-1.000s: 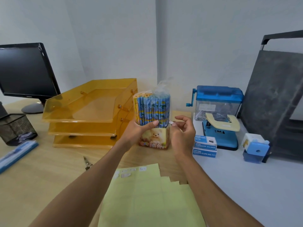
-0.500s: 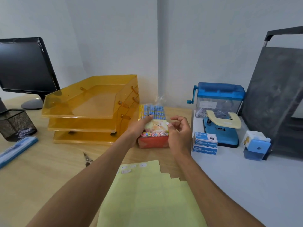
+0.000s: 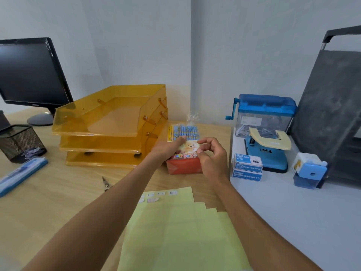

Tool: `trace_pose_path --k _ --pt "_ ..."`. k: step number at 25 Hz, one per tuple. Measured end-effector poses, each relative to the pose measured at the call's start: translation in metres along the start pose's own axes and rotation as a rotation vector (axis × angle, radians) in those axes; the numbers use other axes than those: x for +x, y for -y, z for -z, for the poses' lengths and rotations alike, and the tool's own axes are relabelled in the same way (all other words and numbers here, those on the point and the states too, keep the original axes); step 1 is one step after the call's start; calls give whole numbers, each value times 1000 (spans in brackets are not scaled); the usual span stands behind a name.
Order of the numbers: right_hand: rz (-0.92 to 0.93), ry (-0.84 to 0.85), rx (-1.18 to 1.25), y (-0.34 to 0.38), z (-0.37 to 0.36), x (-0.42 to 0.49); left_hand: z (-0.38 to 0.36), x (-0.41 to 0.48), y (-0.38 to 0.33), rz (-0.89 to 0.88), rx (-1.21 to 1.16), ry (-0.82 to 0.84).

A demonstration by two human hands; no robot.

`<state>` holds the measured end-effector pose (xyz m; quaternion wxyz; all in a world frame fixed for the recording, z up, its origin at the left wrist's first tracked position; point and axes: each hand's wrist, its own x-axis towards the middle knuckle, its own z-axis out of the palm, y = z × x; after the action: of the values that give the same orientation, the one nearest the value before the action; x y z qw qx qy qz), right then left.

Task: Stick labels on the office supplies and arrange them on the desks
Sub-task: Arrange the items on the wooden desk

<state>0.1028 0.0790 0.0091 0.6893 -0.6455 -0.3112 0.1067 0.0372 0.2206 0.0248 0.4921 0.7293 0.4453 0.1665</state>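
Head view, frame centre: left hand [image 3: 165, 151] grips the pencil box [image 3: 183, 166], which lies on the wooden desk [image 3: 58, 194]. Right hand [image 3: 213, 161], fingers curled, pinches the box's right edge.

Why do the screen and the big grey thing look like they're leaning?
Head view: the wide lens bends the edges, so the monitor and the grey board tilt inward. Head view: the small labels on the yellow sheet are too blurry to read.
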Motion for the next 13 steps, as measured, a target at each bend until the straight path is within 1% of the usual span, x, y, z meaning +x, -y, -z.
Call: trace_pose_path --k 1,3,5,6,7,8,9,11,13 --pt "14 3 -22 0 1 1 -1 1 1 -1 50 -22" --pt "51 -1 -86 1 0 3 -3 -3 1 -73 213 -156" --pt "96 -11 -123 5 0 5 -2 -10 0 -289 273 -354" --pt "109 -14 -124 8 0 7 0 -15 -2 -423 227 -404" --pt "117 -16 -123 9 -1 8 3 -21 -2 -535 152 -389" --pt "119 -16 -125 11 -1 9 5 -27 -1 -608 78 -315" --pt "121 -15 -127 11 -1 10 7 -33 0 -640 18 -219" --pt "133 -16 -127 11 -2 10 8 -39 3 -651 -7 -85" --pt "146 -11 -128 11 -4 10 8 -39 6 -637 -5 -65"
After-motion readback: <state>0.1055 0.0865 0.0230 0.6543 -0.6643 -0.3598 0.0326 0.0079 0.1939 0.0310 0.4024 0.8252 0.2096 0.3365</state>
